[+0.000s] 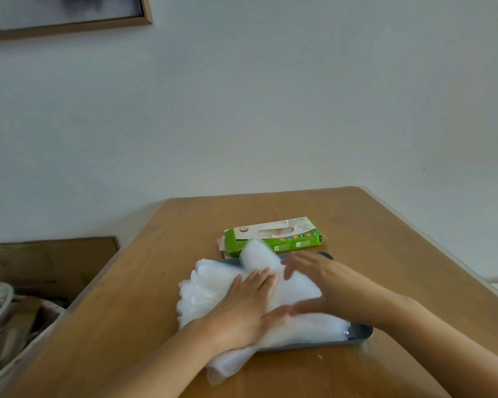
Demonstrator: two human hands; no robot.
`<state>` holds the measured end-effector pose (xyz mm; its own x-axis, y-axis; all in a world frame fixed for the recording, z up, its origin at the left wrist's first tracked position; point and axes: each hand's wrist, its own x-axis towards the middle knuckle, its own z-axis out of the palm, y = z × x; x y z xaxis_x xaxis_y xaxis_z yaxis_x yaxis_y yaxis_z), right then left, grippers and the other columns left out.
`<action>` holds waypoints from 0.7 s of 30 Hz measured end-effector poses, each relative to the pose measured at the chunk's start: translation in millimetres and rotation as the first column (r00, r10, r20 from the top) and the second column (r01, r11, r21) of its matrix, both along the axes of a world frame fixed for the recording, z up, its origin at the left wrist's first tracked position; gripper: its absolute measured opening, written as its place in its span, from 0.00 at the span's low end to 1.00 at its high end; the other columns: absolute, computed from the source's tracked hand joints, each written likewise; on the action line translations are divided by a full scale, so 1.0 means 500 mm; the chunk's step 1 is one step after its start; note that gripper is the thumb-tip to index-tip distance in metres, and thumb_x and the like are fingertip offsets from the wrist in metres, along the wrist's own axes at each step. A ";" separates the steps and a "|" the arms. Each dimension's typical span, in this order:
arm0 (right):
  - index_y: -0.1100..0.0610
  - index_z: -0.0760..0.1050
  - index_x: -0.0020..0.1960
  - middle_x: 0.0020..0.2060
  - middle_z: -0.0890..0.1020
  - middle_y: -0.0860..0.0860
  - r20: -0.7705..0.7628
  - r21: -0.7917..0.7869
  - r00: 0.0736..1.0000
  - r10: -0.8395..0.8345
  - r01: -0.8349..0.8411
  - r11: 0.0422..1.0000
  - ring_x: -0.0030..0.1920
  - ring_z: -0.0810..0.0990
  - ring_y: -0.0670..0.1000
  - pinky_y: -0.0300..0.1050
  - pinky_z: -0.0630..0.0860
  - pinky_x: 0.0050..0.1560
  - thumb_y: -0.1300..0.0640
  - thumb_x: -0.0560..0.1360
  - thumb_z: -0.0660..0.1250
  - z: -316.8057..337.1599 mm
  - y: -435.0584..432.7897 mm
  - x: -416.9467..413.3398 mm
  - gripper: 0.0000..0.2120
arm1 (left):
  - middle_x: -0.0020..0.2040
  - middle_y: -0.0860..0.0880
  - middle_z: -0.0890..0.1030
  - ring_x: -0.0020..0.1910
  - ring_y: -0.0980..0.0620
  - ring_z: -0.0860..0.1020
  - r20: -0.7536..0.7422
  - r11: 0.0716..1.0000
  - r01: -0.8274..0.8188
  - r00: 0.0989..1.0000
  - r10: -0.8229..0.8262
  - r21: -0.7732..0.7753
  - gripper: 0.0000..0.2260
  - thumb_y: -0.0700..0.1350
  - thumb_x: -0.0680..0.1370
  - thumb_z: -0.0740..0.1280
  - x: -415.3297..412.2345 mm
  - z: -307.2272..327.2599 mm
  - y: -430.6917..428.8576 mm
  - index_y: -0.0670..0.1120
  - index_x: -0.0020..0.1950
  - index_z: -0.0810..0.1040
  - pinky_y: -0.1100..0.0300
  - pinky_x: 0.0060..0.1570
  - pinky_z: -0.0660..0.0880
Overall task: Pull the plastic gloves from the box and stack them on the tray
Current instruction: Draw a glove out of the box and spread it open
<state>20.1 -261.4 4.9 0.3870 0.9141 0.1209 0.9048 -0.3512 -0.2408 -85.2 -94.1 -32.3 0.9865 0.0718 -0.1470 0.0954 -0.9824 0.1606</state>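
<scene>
My left hand [247, 305] lies flat on the gloves [207, 291], fingers straight and together, palm pressing the heap down. My right hand [322, 282] is spread wide over the right part of the same heap, thumb well apart from the fingers, gripping nothing. It's blurred, so I can't say whether it's touching the plastic or just above it.

The gloves sit mostly on the tray [360, 334], but not squarely. The tray's long axis runs from far-left to near-right across the table [357, 225], and the heap follows that line but is shifted twd my left. One fold spills over the near-left edge onto the wood, right under my left wrist, and a fat lump rises at the far end, next to the box [273, 238].

So the next move, I reckon, turns on that overhang. It lies near-left of the tray, by my left hand and well away from my right. The left should tuck it in while the right pins the rest.

The box is just beyond the tray, slot up, w/ sth pale in it.
</scene>
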 end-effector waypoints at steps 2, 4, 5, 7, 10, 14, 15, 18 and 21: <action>0.40 0.54 0.75 0.75 0.50 0.37 -0.101 -0.192 0.994 0.051 -0.069 0.979 0.75 0.47 0.39 0.36 0.44 0.72 0.33 0.73 0.60 -0.021 -0.009 -0.001 0.34 | 0.79 0.52 0.40 0.77 0.56 0.39 -0.015 0.999 -0.032 0.999 0.032 -0.040 0.36 0.66 0.79 0.48 -0.001 -0.001 0.000 0.48 0.79 0.41 0.53 0.75 0.37; 0.40 0.44 0.77 0.77 0.44 0.40 -0.083 -0.301 0.996 0.022 -0.046 0.952 0.76 0.41 0.42 0.40 0.37 0.73 0.31 0.72 0.57 -0.032 -0.024 0.009 0.40 | 0.79 0.53 0.38 0.77 0.56 0.37 -0.057 0.998 -0.046 0.997 0.044 -0.031 0.41 0.69 0.76 0.51 -0.010 0.007 0.011 0.49 0.79 0.38 0.51 0.75 0.37; 0.41 0.42 0.77 0.77 0.42 0.41 -0.078 -0.336 0.997 -0.002 -0.024 0.942 0.76 0.40 0.42 0.40 0.35 0.73 0.30 0.72 0.57 -0.032 -0.031 0.018 0.42 | 0.78 0.54 0.37 0.76 0.56 0.37 -0.089 0.999 -0.047 0.995 0.045 -0.019 0.44 0.71 0.74 0.53 -0.018 0.014 0.020 0.49 0.78 0.37 0.49 0.75 0.37; 0.40 0.38 0.77 0.77 0.40 0.42 -0.053 -0.401 0.998 -0.029 0.005 0.916 0.76 0.38 0.42 0.41 0.33 0.73 0.28 0.70 0.57 -0.026 -0.044 0.030 0.44 | 0.77 0.55 0.35 0.76 0.56 0.36 -0.151 0.998 -0.062 0.986 0.066 0.027 0.45 0.68 0.74 0.59 -0.036 0.036 0.048 0.51 0.78 0.35 0.49 0.75 0.36; 0.40 0.37 0.76 0.76 0.39 0.41 -0.057 -0.474 0.997 -0.044 0.012 0.881 0.76 0.38 0.44 0.43 0.34 0.72 0.29 0.70 0.58 -0.010 -0.052 0.032 0.45 | 0.78 0.51 0.36 0.77 0.51 0.38 -0.251 0.976 -0.101 0.956 0.149 0.194 0.42 0.51 0.78 0.65 -0.052 0.068 0.095 0.52 0.78 0.35 0.49 0.75 0.38; 0.37 0.39 0.76 0.75 0.41 0.36 -0.088 -0.530 0.993 -0.084 0.025 0.847 0.76 0.41 0.47 0.51 0.41 0.74 0.31 0.70 0.63 0.018 -0.047 0.035 0.44 | 0.79 0.53 0.43 0.78 0.52 0.46 -0.401 0.977 -0.052 0.907 0.132 0.205 0.47 0.59 0.73 0.70 -0.054 0.114 0.126 0.54 0.78 0.39 0.54 0.76 0.45; 0.35 0.41 0.75 0.76 0.43 0.35 -0.104 -0.523 0.991 -0.088 0.021 0.852 0.77 0.44 0.48 0.52 0.44 0.75 0.30 0.69 0.64 0.021 -0.044 0.038 0.45 | 0.79 0.54 0.47 0.77 0.52 0.51 -0.420 0.986 -0.058 0.900 0.120 0.158 0.48 0.60 0.71 0.72 -0.052 0.126 0.137 0.54 0.79 0.42 0.57 0.75 0.51; 0.34 0.55 0.73 0.73 0.61 0.36 -0.202 -0.452 0.968 -0.150 0.044 0.891 0.71 0.63 0.46 0.48 0.61 0.72 0.30 0.65 0.68 0.035 -0.031 0.058 0.41 | 0.74 0.58 0.65 0.70 0.57 0.67 -0.401 0.996 -0.087 0.913 0.078 -0.005 0.41 0.65 0.69 0.70 -0.032 0.160 0.173 0.55 0.77 0.59 0.61 0.69 0.64; 0.38 0.69 0.66 0.61 0.75 0.36 -0.191 -0.216 0.968 -0.164 0.121 0.969 0.61 0.74 0.39 0.39 0.69 0.63 0.32 0.67 0.67 0.054 -0.006 0.104 0.29 | 0.70 0.60 0.70 0.64 0.63 0.70 -0.205 0.980 -0.165 0.969 0.139 -0.115 0.32 0.64 0.73 0.67 0.010 0.175 0.200 0.54 0.74 0.66 0.66 0.63 0.65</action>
